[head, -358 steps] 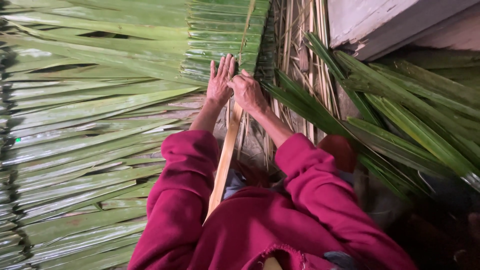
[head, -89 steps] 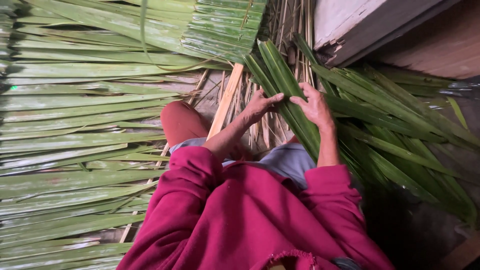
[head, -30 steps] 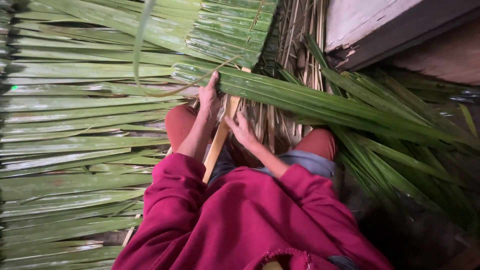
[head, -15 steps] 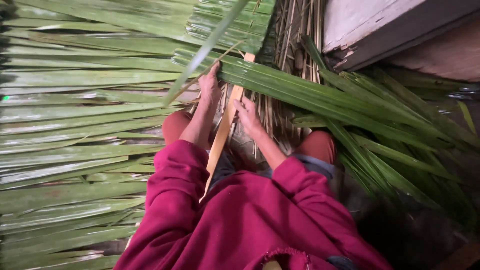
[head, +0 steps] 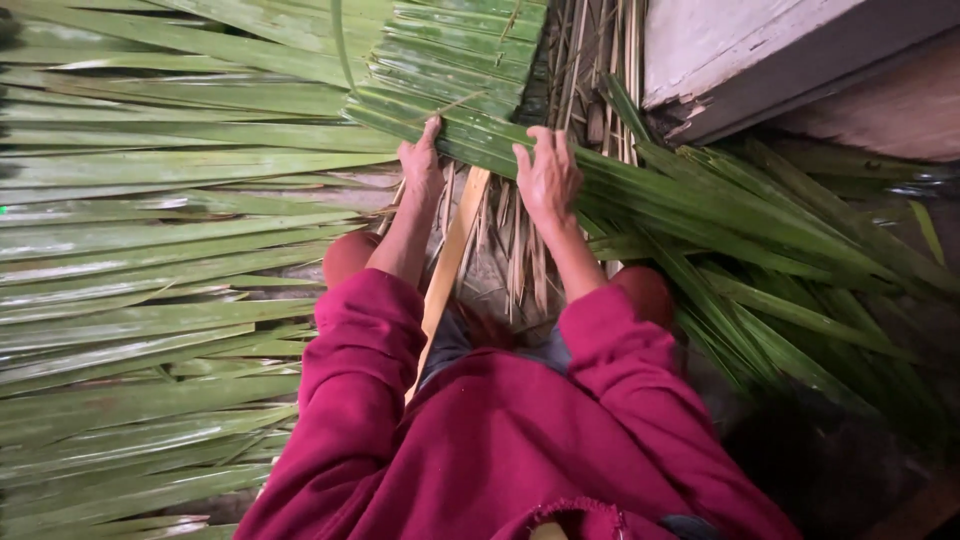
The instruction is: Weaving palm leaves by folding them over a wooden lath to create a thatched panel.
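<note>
A long green palm leaf [head: 690, 195] lies across a pale wooden slat [head: 452, 255] that runs from my lap up to the woven panel. My left hand [head: 421, 165] presses the leaf's left end down against the folded, stacked leaves [head: 455, 60] at the top. My right hand [head: 547, 175] lies flat on the same leaf just right of the slat, fingers spread. Both arms wear dark red sleeves.
Rows of long green leaves [head: 150, 260] fan out to the left. A loose pile of green leaves [head: 800, 290] lies at the right. Dry tan strips [head: 590, 60] sit behind the slat. A grey-white wooden block [head: 740, 50] stands at the top right.
My right hand has moved up from the slat onto the leaf and flattened on it. The leaf has shifted up against the folded stack. The loose curling strip has swung away.
</note>
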